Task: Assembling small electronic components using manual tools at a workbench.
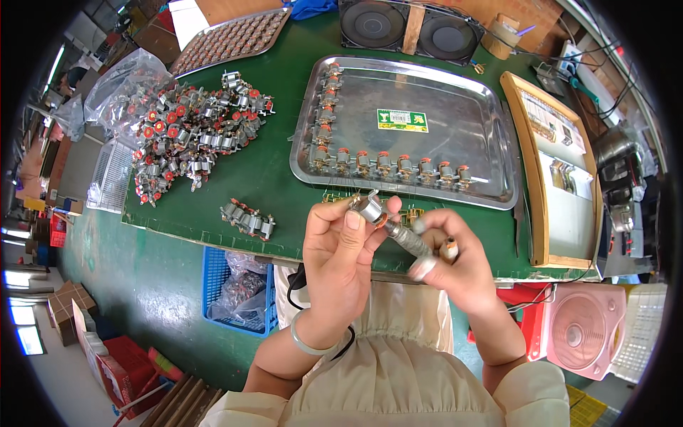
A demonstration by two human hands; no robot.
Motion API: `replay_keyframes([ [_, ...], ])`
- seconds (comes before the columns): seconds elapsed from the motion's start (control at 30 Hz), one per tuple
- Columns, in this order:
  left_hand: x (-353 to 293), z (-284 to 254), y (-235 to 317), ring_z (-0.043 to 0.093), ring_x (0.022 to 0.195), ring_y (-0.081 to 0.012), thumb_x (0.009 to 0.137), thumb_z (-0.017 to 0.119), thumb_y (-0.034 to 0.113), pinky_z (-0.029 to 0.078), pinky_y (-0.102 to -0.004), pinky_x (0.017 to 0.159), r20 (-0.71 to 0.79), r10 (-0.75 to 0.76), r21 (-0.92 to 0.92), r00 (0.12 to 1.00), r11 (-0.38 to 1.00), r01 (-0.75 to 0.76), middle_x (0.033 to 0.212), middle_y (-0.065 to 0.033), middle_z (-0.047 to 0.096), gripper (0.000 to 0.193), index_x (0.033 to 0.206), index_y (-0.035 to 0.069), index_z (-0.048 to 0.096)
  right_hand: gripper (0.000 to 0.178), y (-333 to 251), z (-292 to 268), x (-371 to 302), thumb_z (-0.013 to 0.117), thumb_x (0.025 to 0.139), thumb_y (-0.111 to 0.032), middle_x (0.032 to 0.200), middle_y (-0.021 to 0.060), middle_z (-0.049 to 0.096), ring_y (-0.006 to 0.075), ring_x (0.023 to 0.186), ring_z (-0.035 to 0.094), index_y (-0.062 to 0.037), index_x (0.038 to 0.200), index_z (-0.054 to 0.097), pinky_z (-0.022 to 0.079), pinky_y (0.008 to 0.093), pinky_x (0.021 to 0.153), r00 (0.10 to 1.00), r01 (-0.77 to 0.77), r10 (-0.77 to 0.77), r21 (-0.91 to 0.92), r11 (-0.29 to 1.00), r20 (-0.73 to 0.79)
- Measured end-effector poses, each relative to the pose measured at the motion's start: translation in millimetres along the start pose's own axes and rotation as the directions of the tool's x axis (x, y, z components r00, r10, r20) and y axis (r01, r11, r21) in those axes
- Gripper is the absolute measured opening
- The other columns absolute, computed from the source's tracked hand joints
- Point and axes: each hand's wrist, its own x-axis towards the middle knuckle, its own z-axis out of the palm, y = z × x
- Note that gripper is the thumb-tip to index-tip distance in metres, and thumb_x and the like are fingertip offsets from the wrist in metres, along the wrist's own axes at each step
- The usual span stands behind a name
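Note:
My left hand (338,263) is raised over the table's front edge, its thumb and fingers closed round a small silver motor (370,208) with an orange end. Against that end reaches a grey, rough-wrapped rod-like tool (409,240), which my right hand (455,263) grips from the right. The right fingers are slightly blurred, with white coverings on some fingertips. A small white-and-orange piece (449,248) shows among them; its kind is unclear. Behind my hands lies a steel tray (462,128) with motors (384,164) lined along its left and front sides. Brass-coloured pieces (411,215) lie partly hidden behind my fingers.
A big heap of motors (192,128) spills from a clear plastic bag at left, with a short row of motors (247,219) nearer me. Farther back stand a filled tray (231,41) and two black fans (373,27). A wooden-framed box (537,178) stands right.

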Motion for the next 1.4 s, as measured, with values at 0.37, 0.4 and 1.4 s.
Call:
replay_keyframes([
  [0.37, 1, 4, 0, 0.058, 0.096, -0.0274, 0.091, 0.046, 0.011, 0.049, -0.0365, 0.082, 0.008, 0.054, 0.035, 0.999, 0.998, -0.054, 0.099, -0.0139, 0.057, 0.014, 0.100, 0.001, 0.042, 0.023, 5, -9, -3, 0.066, 0.079, -0.016, 0.061, -0.0035, 0.050, 0.0014, 0.053, 0.040, -0.0007, 0.093, 0.055, 0.031, 0.0184, 0.046, 0.970, 0.199, -0.158, -0.231, 0.952, 0.186],
  [0.4, 1, 4, -1, 0.058, 0.096, -0.0274, 0.091, 0.046, 0.011, 0.049, -0.0365, 0.082, 0.012, 0.054, 0.033, 0.998, 0.998, -0.054, 0.099, -0.0139, 0.057, 0.014, 0.100, 0.001, 0.042, 0.025, 4, -9, -4, 0.067, 0.078, -0.016, 0.060, -0.0028, 0.050, 0.0016, 0.052, 0.040, -0.0008, 0.093, 0.054, 0.030, 0.0182, 0.045, 0.971, 0.231, -0.202, -0.298, 0.926, 0.124],
  [1.4, 1, 8, -6, 0.059, 0.096, -0.0289, 0.090, 0.047, 0.012, 0.049, -0.0389, 0.084, 0.151, -0.003, -0.011, 0.989, 1.000, 0.005, 0.100, -0.0132, 0.057, 0.015, 0.099, 0.000, 0.044, 0.024, -14, -42, 8, 0.055, 0.087, -0.022, 0.051, 0.0047, 0.051, 0.0066, 0.040, 0.044, 0.0006, 0.079, 0.056, 0.027, 0.0200, 0.036, 0.837, -0.403, 0.231, 0.272, 0.874, 0.495],
])
